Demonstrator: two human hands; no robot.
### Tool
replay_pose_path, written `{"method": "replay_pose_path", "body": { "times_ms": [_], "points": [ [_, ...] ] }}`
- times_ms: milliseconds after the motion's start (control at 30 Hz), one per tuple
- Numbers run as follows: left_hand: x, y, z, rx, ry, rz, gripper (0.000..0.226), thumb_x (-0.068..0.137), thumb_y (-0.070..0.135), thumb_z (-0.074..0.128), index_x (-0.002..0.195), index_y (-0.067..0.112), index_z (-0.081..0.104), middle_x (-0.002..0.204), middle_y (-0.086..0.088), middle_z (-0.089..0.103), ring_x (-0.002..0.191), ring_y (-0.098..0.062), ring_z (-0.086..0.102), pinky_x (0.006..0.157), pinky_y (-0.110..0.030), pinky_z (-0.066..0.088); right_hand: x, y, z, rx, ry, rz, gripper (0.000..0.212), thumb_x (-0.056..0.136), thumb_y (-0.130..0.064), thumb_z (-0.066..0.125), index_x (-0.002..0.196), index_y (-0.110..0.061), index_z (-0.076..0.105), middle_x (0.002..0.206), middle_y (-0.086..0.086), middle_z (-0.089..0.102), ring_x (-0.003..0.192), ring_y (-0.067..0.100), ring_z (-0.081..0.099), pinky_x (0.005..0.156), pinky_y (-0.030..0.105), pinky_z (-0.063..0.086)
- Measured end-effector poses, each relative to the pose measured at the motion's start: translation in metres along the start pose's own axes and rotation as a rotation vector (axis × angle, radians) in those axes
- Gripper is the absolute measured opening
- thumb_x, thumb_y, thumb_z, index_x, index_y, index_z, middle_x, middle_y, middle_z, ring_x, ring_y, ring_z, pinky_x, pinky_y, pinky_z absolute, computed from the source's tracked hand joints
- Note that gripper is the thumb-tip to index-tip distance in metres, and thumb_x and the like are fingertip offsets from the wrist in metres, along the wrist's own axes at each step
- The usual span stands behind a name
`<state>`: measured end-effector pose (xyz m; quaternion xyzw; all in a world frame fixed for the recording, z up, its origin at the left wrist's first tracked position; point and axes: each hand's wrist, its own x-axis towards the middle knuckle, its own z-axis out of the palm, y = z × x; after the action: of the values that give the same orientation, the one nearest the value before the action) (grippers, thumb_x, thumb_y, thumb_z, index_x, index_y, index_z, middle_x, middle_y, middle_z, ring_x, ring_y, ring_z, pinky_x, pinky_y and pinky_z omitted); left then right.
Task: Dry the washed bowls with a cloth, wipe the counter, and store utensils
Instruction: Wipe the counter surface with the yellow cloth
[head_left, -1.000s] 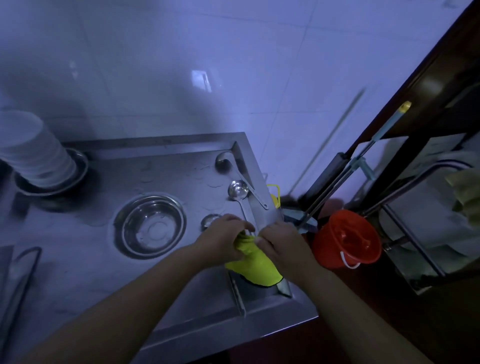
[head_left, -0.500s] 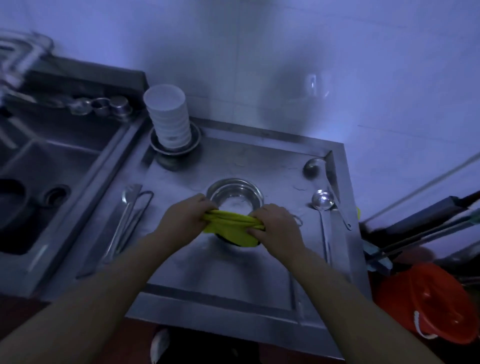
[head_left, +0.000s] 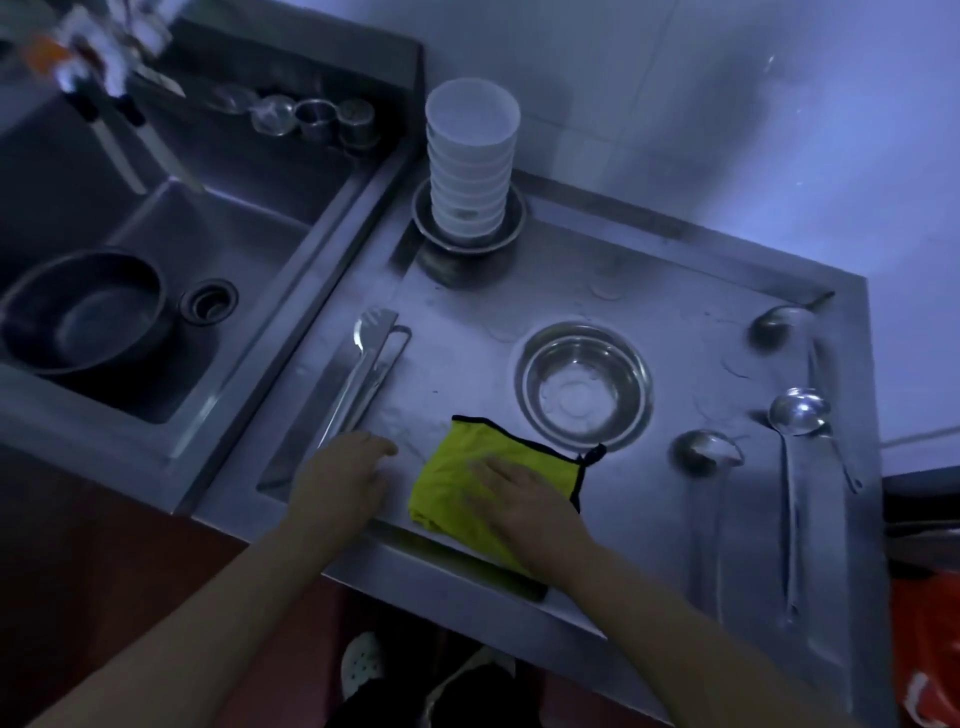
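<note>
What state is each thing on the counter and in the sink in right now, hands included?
Yellow cloth: spread flat on counter, under right hand.
Right hand: fingers straight, pressing cloth.
Left hand: relaxed, resting on counter.
Steel bowl: upright, empty.
White bowls: stacked on a steel dish.
Tongs: lying flat.
Ladles: lying flat.
Dark pot: upright in sink.

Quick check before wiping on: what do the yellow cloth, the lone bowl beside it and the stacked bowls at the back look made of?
Yellow cloth: soft woven fabric, matte, with dark stitched edging; it folds and creases. Lone bowl: shiny metal, probably stainless steel, showing bright reflections. Stacked bowls: white, smooth, opaque; plastic or ceramic, cannot tell.
</note>
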<state>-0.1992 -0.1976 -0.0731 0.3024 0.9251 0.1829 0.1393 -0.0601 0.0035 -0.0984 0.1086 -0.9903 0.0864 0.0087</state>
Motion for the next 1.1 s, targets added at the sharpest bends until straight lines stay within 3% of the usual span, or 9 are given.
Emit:
{"method": "replay_pose_path", "body": {
  "times_ms": [100, 200, 267, 400, 700, 867, 967, 1033, 1100],
  "points": [
    [0.008, -0.020, -0.002, 0.013, 0.131, -0.003, 0.035, 0.062, -0.005, 0.070, 0.096, 0.003, 0.069, 0.094, -0.015, 0.066, 0.089, -0.037, 0.062, 0.073, -0.043, 0.052, 0.024, 0.000, 0.027, -0.079, -0.128, -0.131, 0.048, 0.090, -0.043, 0.059, 0.136, -0.030, 0.052, 0.147, 0.003, 0.044, 0.136, 0.029, 0.039, 0.109, 0.047, 0.035],
    [0.019, -0.041, -0.002, 0.019, 0.236, 0.004, 0.036, 0.064, 0.007, 0.063, 0.099, 0.004, 0.067, 0.096, -0.014, 0.064, 0.086, -0.035, 0.060, 0.077, -0.038, 0.046, 0.052, 0.004, 0.051, -0.055, -0.157, -0.101, 0.051, 0.096, -0.046, 0.036, 0.145, -0.030, 0.037, 0.153, 0.003, 0.034, 0.143, 0.030, 0.025, 0.113, 0.051, 0.016],
    [0.027, -0.053, -0.002, 0.019, 0.280, -0.018, 0.037, 0.064, 0.013, 0.062, 0.100, 0.007, 0.065, 0.096, -0.012, 0.062, 0.086, -0.034, 0.057, 0.078, -0.033, 0.038, 0.080, 0.012, 0.059, -0.023, -0.144, 0.035, 0.052, 0.096, -0.045, 0.032, 0.146, -0.030, 0.035, 0.154, 0.004, 0.032, 0.144, 0.031, 0.022, 0.116, 0.053, 0.011],
    [0.046, -0.068, 0.001, 0.009, 0.255, -0.059, 0.040, 0.068, 0.018, 0.069, 0.107, 0.009, 0.063, 0.099, -0.013, 0.062, 0.089, -0.035, 0.057, 0.078, -0.041, 0.046, 0.139, 0.038, 0.066, -0.047, -0.098, 0.395, 0.056, 0.098, -0.046, 0.018, 0.151, -0.030, 0.020, 0.160, 0.004, 0.015, 0.147, 0.029, 0.006, 0.118, 0.050, -0.004],
    [0.058, -0.095, 0.005, 0.132, 0.160, -0.024, 0.050, 0.048, 0.035, 0.087, 0.085, 0.008, 0.067, 0.075, -0.010, 0.066, 0.071, -0.033, 0.060, 0.064, -0.037, 0.048, 0.211, 0.094, 0.074, -0.080, -0.024, 0.770, 0.055, 0.101, -0.043, 0.020, 0.152, -0.032, 0.003, 0.161, 0.004, 0.001, 0.147, 0.027, -0.005, 0.118, 0.048, -0.007],
    [0.050, -0.097, -0.006, 0.167, 0.136, 0.071, 0.028, 0.055, 0.020, 0.083, 0.059, 0.012, 0.056, 0.053, -0.006, 0.055, 0.055, -0.028, 0.054, 0.048, -0.031, 0.042, 0.189, 0.034, 0.075, -0.050, -0.045, 0.850, 0.059, 0.100, -0.040, 0.026, 0.153, -0.027, 0.002, 0.161, 0.006, -0.003, 0.147, 0.028, -0.009, 0.117, 0.049, -0.007],
    [0.047, -0.099, -0.022, 0.102, 0.182, 0.055, 0.019, 0.070, 0.014, 0.069, 0.058, 0.009, 0.055, 0.051, -0.007, 0.053, 0.052, -0.026, 0.055, 0.039, -0.027, 0.040, 0.162, -0.016, 0.078, -0.006, -0.148, 0.841, 0.068, 0.099, -0.032, 0.029, 0.150, -0.025, -0.014, 0.159, 0.008, -0.017, 0.144, 0.029, -0.022, 0.115, 0.049, -0.014],
    [0.047, -0.105, -0.031, 0.042, 0.192, 0.014, 0.024, 0.082, 0.018, 0.056, 0.061, 0.009, 0.054, 0.054, -0.007, 0.052, 0.056, -0.026, 0.054, 0.042, -0.028, 0.040, 0.140, -0.045, 0.080, 0.032, -0.233, 0.796, 0.075, 0.095, -0.030, 0.030, 0.143, -0.021, -0.027, 0.155, 0.009, -0.028, 0.139, 0.028, -0.032, 0.111, 0.046, -0.023],
    [0.047, -0.113, -0.038, -0.019, 0.183, -0.066, 0.023, 0.088, 0.019, 0.056, 0.067, 0.009, 0.053, 0.060, -0.007, 0.050, 0.061, -0.024, 0.050, 0.048, -0.029, 0.036, 0.119, -0.063, 0.076, 0.021, -0.256, 0.688, 0.073, 0.092, -0.037, 0.028, 0.146, -0.018, -0.017, 0.155, 0.011, -0.022, 0.142, 0.031, -0.027, 0.111, 0.046, -0.022]
  ]
}}
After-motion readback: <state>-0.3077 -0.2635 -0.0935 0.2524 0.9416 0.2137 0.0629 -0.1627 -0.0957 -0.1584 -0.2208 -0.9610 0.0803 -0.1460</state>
